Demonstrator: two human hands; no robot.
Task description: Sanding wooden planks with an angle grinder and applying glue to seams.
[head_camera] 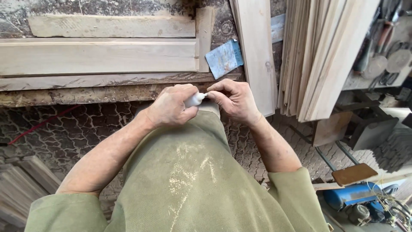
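Both hands meet just in front of the person's belly, near the centre of the view. The left hand (171,105) is curled into a closed grip around a small white squeeze tube with a narrow nozzle (195,99), only the tip end of which shows past the fingers. The right hand (234,102) sits at three o'clock from the tube, thumb and forefinger pinched shut on the very tip of the nozzle (whether on a cap or the bare tip I cannot tell).

The tube looks light and soft-walled, so it would likely give under pressure; I judge the body the sound place to hold it, with a mild squeeze, and the nozzle a stiffer part fit only for a fingertip pinch. Its smooth white skin may be slippery in dusty fingers.

Around the hands, largest first: at twelve o'clock lies a long rough workbench edge of dark weathered wood (86,92), with pale planed wooden boards (98,56) laid flat on it. At two o'clock a stack of pale upright wooden planks (317,56) leans close together. At five o'clock, low on the floor, stands a blue metal machine body (349,194). At one o'clock from the hands, near them, a small grey-blue square of worn paper (224,58) rests on the bench
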